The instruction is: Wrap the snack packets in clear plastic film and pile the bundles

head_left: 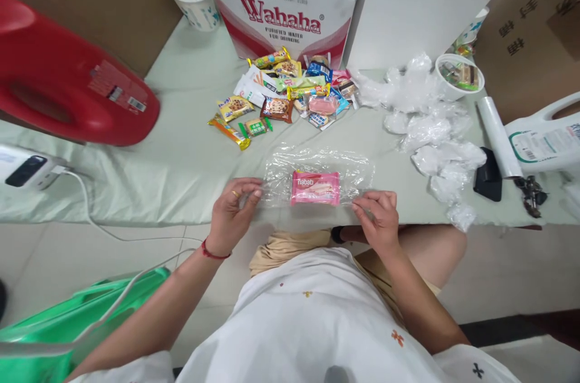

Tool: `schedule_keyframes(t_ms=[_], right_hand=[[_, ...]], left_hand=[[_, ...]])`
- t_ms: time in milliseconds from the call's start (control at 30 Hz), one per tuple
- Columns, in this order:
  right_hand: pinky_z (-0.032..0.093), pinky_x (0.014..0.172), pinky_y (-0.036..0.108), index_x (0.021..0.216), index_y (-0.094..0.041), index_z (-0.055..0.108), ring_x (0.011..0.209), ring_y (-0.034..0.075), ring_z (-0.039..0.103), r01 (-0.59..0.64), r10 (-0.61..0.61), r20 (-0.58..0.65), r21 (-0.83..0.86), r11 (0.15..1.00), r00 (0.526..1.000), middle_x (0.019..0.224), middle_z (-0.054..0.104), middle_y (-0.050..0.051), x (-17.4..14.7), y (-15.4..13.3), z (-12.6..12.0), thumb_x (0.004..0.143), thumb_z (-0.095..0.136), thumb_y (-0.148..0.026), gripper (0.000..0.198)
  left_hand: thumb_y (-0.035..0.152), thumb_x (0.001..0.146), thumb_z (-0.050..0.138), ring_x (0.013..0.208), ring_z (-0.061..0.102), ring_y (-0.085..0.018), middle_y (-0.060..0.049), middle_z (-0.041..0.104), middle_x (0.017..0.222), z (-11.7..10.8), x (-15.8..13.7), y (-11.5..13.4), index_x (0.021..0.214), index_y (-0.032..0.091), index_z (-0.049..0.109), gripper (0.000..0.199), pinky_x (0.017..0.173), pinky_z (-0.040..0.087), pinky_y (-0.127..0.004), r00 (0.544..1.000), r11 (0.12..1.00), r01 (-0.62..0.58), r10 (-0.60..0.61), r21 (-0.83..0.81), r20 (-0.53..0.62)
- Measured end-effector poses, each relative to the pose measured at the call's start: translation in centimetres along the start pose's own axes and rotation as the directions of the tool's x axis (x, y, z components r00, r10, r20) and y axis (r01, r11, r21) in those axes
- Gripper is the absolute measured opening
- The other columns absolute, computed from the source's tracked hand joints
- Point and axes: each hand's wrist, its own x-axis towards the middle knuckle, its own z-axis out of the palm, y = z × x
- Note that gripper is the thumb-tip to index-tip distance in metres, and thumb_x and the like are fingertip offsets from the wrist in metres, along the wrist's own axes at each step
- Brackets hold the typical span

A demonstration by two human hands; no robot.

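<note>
A sheet of clear plastic wrap (pixel 277 177) lies spread near the table's front edge. On its middle rests a pink packaged wafer (pixel 315 188) marked "nabati". My left hand (pixel 235 208) pinches the wrap's near left corner between thumb and fingers. At the near right corner, my right hand (pixel 377 217) pinches the wrap in the same way. Neither hand touches the wafer pack. Beyond the wrap lies a loose pile of small packaged snacks (pixel 277 108) in several colours.
Crumpled plastic bundles (pixel 426 129) lie to the right, beside a white tub (pixel 460 75), a wrap roll (pixel 498 138), a black phone (pixel 488 176) and a white jug (pixel 548 135). Left stand a red jug (pixel 67 75) and a power bank (pixel 29 168). Boxes (pixel 281 14) line the back.
</note>
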Motion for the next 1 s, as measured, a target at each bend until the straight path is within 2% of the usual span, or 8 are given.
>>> schedule_keyframes(t_ms=[133,233,367,500,633,733,867,1000], right_hand=[[0.051,0.088,0.042,0.095,-0.025,0.071,0.096,0.024,0.060,-0.169,0.169,0.014,0.143,0.975,0.986,0.092,0.067,0.005,0.2,0.7,-0.8,0.100,0.061,-0.035,0.015],[0.052,0.083,0.038,0.092,-0.024,0.066,0.092,0.022,0.060,-0.250,0.253,0.008,0.186,0.950,0.967,0.091,0.064,0.005,0.1,1.1,-1.3,0.102,0.057,-0.038,0.020],[0.050,0.090,0.044,0.105,-0.024,0.063,0.101,0.026,0.059,-0.146,0.146,-0.084,0.011,0.989,0.986,0.102,0.063,0.009,0.0,0.1,-1.2,0.101,0.057,-0.046,0.024],[0.042,0.104,0.057,0.128,-0.022,0.059,0.120,0.035,0.050,-0.043,0.026,-0.093,-0.184,0.982,0.995,0.126,0.056,0.017,0.3,-1.9,0.9,0.094,0.065,-0.055,0.048],[0.045,0.102,0.054,0.107,-0.024,0.068,0.119,0.033,0.050,-0.090,0.073,-0.090,-0.209,0.974,0.993,0.122,0.059,0.014,0.9,-2.1,2.5,0.100,0.058,-0.031,0.014],[0.048,0.097,0.049,0.097,-0.024,0.069,0.110,0.029,0.056,-0.170,0.159,-0.125,-0.083,0.982,0.979,0.107,0.066,0.010,1.6,-1.1,1.3,0.101,0.055,-0.029,0.016],[0.051,0.078,0.034,0.098,-0.022,0.069,0.081,0.019,0.061,-0.393,0.390,0.055,0.172,0.903,0.919,0.089,0.068,0.003,2.6,0.3,-1.8,0.100,0.057,-0.041,0.022],[0.045,0.069,0.028,0.095,-0.020,0.071,0.070,0.015,0.056,-0.520,0.476,0.242,0.176,0.835,0.846,0.078,0.066,-0.001,3.8,1.6,-3.9,0.095,0.061,-0.047,0.029]], left_hand=[[0.047,0.098,0.061,0.099,0.069,-0.020,-0.007,0.073,0.102,1.0,0.8,0.2,0.096,0.021,0.067,0.027,0.091,0.055,-0.036,0.994,0.994,0.104,-0.106,-0.045,-0.022],[0.048,0.099,0.058,0.083,0.069,-0.017,-0.004,0.073,0.088,1.7,1.6,0.3,0.097,0.020,0.065,0.028,0.079,0.055,-0.030,0.984,0.984,0.175,-0.176,-0.021,-0.023],[0.045,0.097,0.058,0.070,0.065,-0.015,-0.001,0.069,0.075,2.2,2.8,0.6,0.094,0.020,0.064,0.026,0.069,0.052,-0.026,0.985,0.985,0.172,-0.171,0.015,-0.032],[0.044,0.096,0.059,0.068,0.062,-0.014,0.000,0.066,0.072,2.4,3.2,0.8,0.092,0.020,0.065,0.025,0.067,0.050,-0.025,0.986,0.987,0.156,-0.155,0.027,-0.056],[0.045,0.096,0.059,0.064,0.058,-0.013,0.001,0.064,0.071,2.7,3.1,0.9,0.093,0.020,0.065,0.026,0.064,0.048,-0.024,0.986,0.988,0.149,-0.147,0.026,-0.073],[0.046,0.097,0.058,0.061,0.056,-0.012,0.002,0.062,0.068,2.9,3.2,0.8,0.094,0.020,0.065,0.027,0.061,0.046,-0.023,0.984,0.988,0.153,-0.151,0.009,-0.097],[0.047,0.095,0.057,0.054,0.047,-0.011,0.004,0.054,0.060,3.1,3.7,0.5,0.089,0.020,0.066,0.029,0.054,0.039,-0.023,0.982,0.984,0.175,-0.172,0.042,-0.078],[0.048,0.094,0.056,0.053,0.043,-0.011,0.006,0.050,0.056,3.5,4.9,0.6,0.086,0.019,0.068,0.032,0.055,0.036,-0.024,0.989,0.984,0.149,-0.148,0.095,-0.013]])
